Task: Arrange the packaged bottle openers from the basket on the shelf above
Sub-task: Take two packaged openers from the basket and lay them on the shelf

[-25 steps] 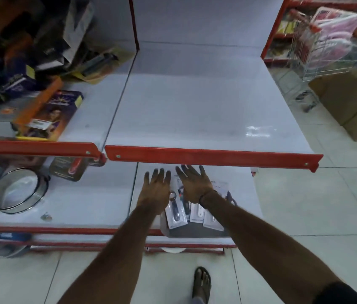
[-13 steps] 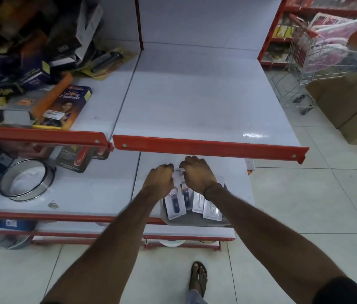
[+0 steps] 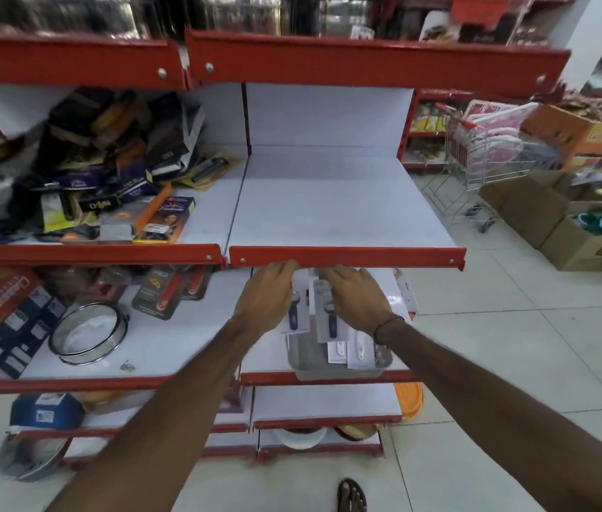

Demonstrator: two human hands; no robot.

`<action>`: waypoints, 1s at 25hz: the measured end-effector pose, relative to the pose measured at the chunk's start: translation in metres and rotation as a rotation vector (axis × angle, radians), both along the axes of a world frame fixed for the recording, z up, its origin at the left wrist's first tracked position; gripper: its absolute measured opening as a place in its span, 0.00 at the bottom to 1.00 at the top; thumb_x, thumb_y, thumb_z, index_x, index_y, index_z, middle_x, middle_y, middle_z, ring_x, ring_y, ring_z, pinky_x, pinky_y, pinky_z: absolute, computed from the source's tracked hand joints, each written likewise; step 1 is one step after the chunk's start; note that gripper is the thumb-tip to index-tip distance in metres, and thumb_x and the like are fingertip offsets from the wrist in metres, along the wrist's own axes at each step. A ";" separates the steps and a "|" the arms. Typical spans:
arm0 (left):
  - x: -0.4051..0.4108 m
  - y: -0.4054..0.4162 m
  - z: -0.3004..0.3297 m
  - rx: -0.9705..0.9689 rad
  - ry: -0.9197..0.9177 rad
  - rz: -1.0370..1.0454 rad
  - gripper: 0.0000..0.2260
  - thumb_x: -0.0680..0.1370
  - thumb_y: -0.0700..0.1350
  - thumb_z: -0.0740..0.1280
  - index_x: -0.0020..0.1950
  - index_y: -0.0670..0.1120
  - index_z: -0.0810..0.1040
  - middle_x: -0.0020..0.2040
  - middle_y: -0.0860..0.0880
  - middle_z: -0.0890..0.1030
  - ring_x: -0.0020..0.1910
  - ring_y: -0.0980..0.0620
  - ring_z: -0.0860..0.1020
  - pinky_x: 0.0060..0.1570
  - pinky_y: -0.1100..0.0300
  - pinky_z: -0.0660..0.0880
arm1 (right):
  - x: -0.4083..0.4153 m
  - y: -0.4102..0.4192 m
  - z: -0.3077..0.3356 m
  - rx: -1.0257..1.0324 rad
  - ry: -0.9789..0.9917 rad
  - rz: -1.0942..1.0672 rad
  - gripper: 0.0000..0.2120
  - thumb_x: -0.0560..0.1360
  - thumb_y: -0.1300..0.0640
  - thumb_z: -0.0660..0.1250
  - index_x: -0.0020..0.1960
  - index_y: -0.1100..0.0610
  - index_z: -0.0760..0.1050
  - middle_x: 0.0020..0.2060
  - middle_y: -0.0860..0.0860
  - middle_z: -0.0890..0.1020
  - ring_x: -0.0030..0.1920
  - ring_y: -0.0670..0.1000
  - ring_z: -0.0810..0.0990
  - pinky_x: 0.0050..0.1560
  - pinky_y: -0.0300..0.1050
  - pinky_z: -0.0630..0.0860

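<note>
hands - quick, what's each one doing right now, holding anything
Left hand: closed on a packaged bottle opener, lifted.
Right hand: closed on another packaged opener, above the basket.

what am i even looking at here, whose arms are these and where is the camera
There is no machine here. The camera sits on a person's head, looking forward and down, so the two arms are the person's own. The left hand and right hand each have a grip on a packaged bottle opener, lifted just under the red edge of the white shelf above, which is bare. Below the hands a grey basket rests on the lower shelf with more white packs inside. To the left lie a round sieve and boxed goods. A sandalled foot shows on the tiled floor.
</note>
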State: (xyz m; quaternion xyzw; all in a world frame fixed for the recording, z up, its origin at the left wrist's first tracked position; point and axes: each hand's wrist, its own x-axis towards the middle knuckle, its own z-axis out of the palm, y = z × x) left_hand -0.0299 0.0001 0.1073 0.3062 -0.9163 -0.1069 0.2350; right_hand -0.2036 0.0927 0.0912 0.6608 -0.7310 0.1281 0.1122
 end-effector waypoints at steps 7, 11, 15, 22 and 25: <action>-0.019 -0.035 0.091 -0.147 0.168 0.034 0.15 0.78 0.34 0.60 0.64 0.41 0.74 0.58 0.39 0.81 0.56 0.40 0.75 0.57 0.46 0.71 | -0.017 -0.011 0.085 -0.221 -0.177 -0.014 0.13 0.77 0.63 0.59 0.60 0.56 0.73 0.50 0.54 0.81 0.48 0.57 0.78 0.48 0.53 0.76; -0.043 -0.070 0.121 -0.156 0.159 0.072 0.10 0.78 0.34 0.61 0.58 0.39 0.76 0.52 0.38 0.82 0.51 0.38 0.77 0.52 0.46 0.72 | -0.039 -0.045 0.124 -0.263 -0.332 -0.056 0.12 0.79 0.64 0.56 0.58 0.57 0.74 0.50 0.56 0.82 0.47 0.57 0.79 0.48 0.51 0.77; -0.069 -0.108 0.131 -0.182 0.143 0.112 0.09 0.77 0.32 0.58 0.51 0.39 0.77 0.41 0.39 0.82 0.41 0.37 0.79 0.41 0.49 0.74 | -0.064 -0.087 0.145 -0.247 -0.392 -0.076 0.14 0.79 0.64 0.55 0.59 0.56 0.75 0.53 0.57 0.83 0.48 0.58 0.82 0.50 0.55 0.79; -0.112 -0.162 0.100 0.028 0.099 0.146 0.08 0.78 0.34 0.61 0.53 0.42 0.76 0.50 0.39 0.84 0.47 0.39 0.82 0.50 0.43 0.80 | -0.097 -0.152 0.129 -0.117 -0.435 -0.096 0.15 0.77 0.64 0.56 0.58 0.53 0.75 0.53 0.54 0.82 0.50 0.58 0.80 0.49 0.48 0.73; -0.123 -0.169 0.070 0.103 -0.024 0.193 0.12 0.78 0.35 0.60 0.59 0.43 0.78 0.57 0.40 0.81 0.58 0.39 0.77 0.62 0.43 0.69 | -0.096 -0.163 0.107 -0.017 -0.496 -0.101 0.15 0.78 0.62 0.56 0.61 0.53 0.75 0.55 0.54 0.82 0.51 0.57 0.81 0.49 0.46 0.73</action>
